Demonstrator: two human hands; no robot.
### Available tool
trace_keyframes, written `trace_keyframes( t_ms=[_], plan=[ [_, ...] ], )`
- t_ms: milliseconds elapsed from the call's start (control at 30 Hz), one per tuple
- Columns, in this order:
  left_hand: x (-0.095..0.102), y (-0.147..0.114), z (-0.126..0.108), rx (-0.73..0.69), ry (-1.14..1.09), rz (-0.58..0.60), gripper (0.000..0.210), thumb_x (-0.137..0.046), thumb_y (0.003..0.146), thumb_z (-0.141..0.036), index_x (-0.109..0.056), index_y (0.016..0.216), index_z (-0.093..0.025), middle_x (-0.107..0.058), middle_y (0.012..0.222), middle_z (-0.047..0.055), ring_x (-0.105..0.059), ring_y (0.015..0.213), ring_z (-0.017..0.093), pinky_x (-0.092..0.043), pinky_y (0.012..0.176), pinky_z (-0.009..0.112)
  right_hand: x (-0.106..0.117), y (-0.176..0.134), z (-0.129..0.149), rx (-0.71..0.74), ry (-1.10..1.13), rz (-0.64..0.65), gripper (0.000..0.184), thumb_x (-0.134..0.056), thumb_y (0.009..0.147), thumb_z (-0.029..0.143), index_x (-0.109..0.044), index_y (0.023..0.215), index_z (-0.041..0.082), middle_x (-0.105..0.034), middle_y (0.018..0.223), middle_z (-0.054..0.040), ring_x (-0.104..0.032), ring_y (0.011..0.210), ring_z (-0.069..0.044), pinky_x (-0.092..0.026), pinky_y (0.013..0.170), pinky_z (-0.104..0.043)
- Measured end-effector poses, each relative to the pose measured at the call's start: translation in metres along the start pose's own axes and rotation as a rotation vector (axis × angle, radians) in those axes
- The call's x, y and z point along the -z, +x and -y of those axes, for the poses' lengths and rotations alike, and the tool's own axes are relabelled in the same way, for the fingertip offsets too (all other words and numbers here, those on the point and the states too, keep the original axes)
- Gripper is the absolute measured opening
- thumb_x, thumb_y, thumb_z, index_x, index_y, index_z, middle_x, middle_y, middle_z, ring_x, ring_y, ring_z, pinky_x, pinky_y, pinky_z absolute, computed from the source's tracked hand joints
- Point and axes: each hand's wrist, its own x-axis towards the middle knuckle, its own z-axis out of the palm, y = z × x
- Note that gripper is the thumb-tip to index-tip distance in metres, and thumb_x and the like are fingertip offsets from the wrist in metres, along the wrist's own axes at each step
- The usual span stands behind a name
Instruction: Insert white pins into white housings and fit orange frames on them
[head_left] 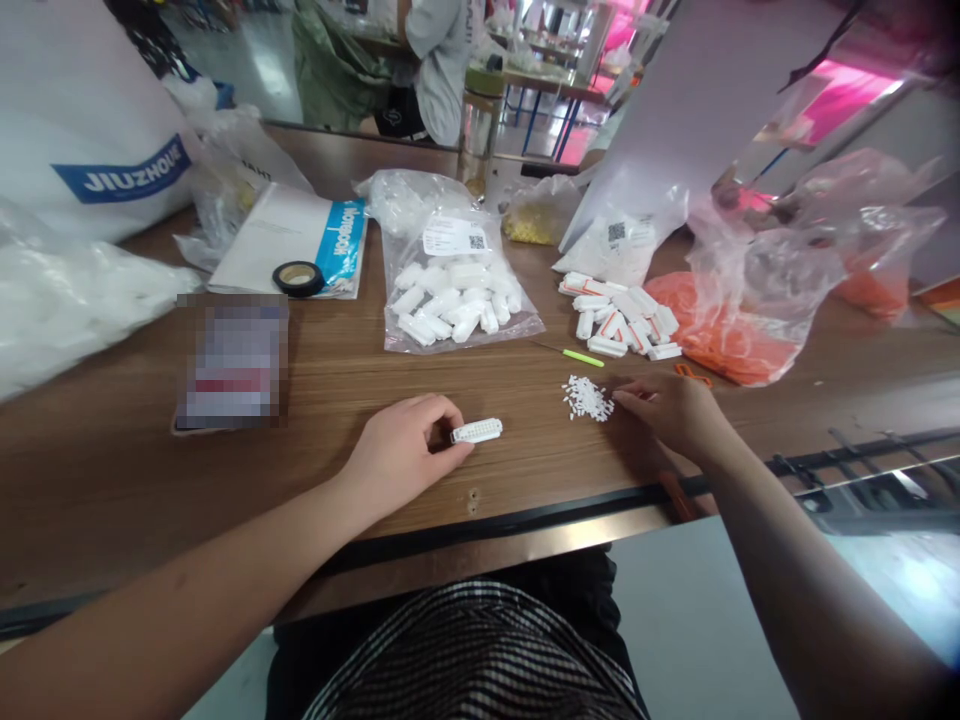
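A white multi-hole connector housing (pixel 478 431) is gripped at its left end between the thumb and fingers of my left hand (pixel 409 447), with its rows of holes facing up. My right hand (pixel 670 412) is at the right edge of a loose pile of tiny white plugs (pixel 587 398), fingertips pinched together. Whether a plug sits in that pinch is too small to tell. Just behind the pile lies a tool with a bright green handle (pixel 583 358). Several white housings with orange strips (pixel 621 315) are heaped beyond it.
A clear bag of white housings (pixel 457 300) lies at the back middle. Orange parts in a bag (pixel 742 330) stand at right, near a loose orange piece (pixel 691 375). Black tape (pixel 298 278) rests on a notebook (pixel 285 240) at left, behind a blurred-out flat object (pixel 232 360).
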Motion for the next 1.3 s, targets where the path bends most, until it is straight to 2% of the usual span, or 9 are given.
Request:
trace_keyframes(
  t_ms=[133, 233, 300, 400, 467, 567, 967, 1133, 1300],
  plan=[
    [0.001, 0.000, -0.001, -0.008, -0.017, -0.011, 0.012, -0.068, 0.080, -0.032, -0.063, 0.084, -0.022, -0.055, 0.068, -0.003, -0.050, 0.065, 0.014, -0.037, 0.063, 0.029, 0.004, 0.001, 0.008, -0.009, -0.026, 0.013, 0.019, -0.064, 0.077, 0.036, -0.075, 0.076, 0.021, -0.073, 0.075, -0.0048, -0.066, 0.072, -0.023, -0.045, 0.064, -0.033],
    [0.001, 0.000, -0.002, -0.016, -0.039, -0.008, 0.012, -0.068, 0.080, -0.033, -0.063, 0.084, -0.022, -0.056, 0.068, -0.003, -0.051, 0.065, 0.014, -0.037, 0.063, 0.029, 0.008, -0.001, 0.032, 0.024, 0.094, -0.003, 0.018, -0.065, 0.079, 0.037, -0.073, 0.074, 0.021, -0.072, 0.076, -0.0045, -0.065, 0.072, -0.022, -0.046, 0.066, -0.033],
    [0.002, -0.001, -0.003, -0.010, -0.051, -0.007, 0.012, -0.067, 0.080, -0.032, -0.063, 0.084, -0.022, -0.056, 0.069, -0.003, -0.051, 0.066, 0.015, -0.038, 0.064, 0.029, 0.008, -0.008, 0.060, 0.147, 0.245, -0.018, 0.019, -0.063, 0.083, 0.037, -0.071, 0.075, 0.022, -0.073, 0.081, -0.0044, -0.065, 0.077, -0.021, -0.048, 0.071, -0.033],
    [0.001, -0.001, -0.003, 0.001, -0.063, -0.009, 0.010, -0.067, 0.080, -0.031, -0.064, 0.083, -0.022, -0.056, 0.068, -0.003, -0.051, 0.066, 0.015, -0.038, 0.064, 0.029, 0.000, -0.020, 0.110, 0.408, 0.458, 0.069, 0.016, -0.061, 0.088, 0.035, -0.070, 0.081, 0.023, -0.071, 0.086, -0.0038, -0.064, 0.082, -0.019, -0.048, 0.077, -0.033],
    [0.001, -0.002, -0.003, -0.005, -0.069, -0.023, 0.011, -0.068, 0.080, -0.032, -0.064, 0.083, -0.022, -0.056, 0.068, -0.003, -0.051, 0.065, 0.014, -0.037, 0.063, 0.028, -0.008, -0.026, 0.137, 0.577, 0.501, 0.110, 0.013, -0.062, 0.089, 0.030, -0.069, 0.081, 0.023, -0.069, 0.090, -0.0033, -0.062, 0.088, -0.019, -0.047, 0.084, -0.035],
    [0.000, -0.002, -0.002, -0.024, -0.075, -0.041, 0.013, -0.068, 0.081, -0.033, -0.063, 0.082, -0.022, -0.055, 0.069, -0.003, -0.050, 0.065, 0.014, -0.037, 0.064, 0.029, -0.020, -0.027, 0.158, 0.689, 0.498, 0.146, 0.010, -0.063, 0.088, 0.024, -0.068, 0.080, 0.023, -0.067, 0.093, -0.0030, -0.059, 0.092, -0.019, -0.045, 0.089, -0.038],
    [0.000, -0.002, -0.002, -0.024, -0.065, -0.033, 0.012, -0.069, 0.080, -0.031, -0.063, 0.084, -0.022, -0.055, 0.071, -0.003, -0.050, 0.066, 0.014, -0.039, 0.065, 0.029, -0.026, -0.031, 0.160, 0.874, 0.269, 0.010, 0.015, -0.056, 0.091, 0.019, -0.071, 0.088, 0.024, -0.069, 0.095, -0.0028, -0.055, 0.091, -0.021, -0.038, 0.083, -0.040],
    [-0.001, -0.002, -0.001, -0.017, -0.070, -0.036, 0.011, -0.069, 0.079, -0.031, -0.063, 0.084, -0.022, -0.056, 0.071, -0.003, -0.051, 0.067, 0.015, -0.039, 0.064, 0.029, -0.027, -0.033, 0.155, 0.888, 0.263, -0.075, 0.018, -0.059, 0.089, 0.020, -0.072, 0.098, 0.026, -0.071, 0.098, -0.0026, -0.056, 0.093, -0.022, -0.038, 0.084, -0.041],
    [-0.001, -0.002, 0.000, -0.018, -0.080, -0.030, 0.010, -0.069, 0.078, -0.027, -0.063, 0.084, -0.022, -0.057, 0.072, -0.003, -0.051, 0.067, 0.014, -0.038, 0.064, 0.028, -0.029, -0.036, 0.160, 0.882, 0.227, -0.054, 0.018, -0.058, 0.088, 0.023, -0.074, 0.096, 0.027, -0.071, 0.098, -0.0032, -0.057, 0.093, -0.023, -0.039, 0.083, -0.042]
  ],
)
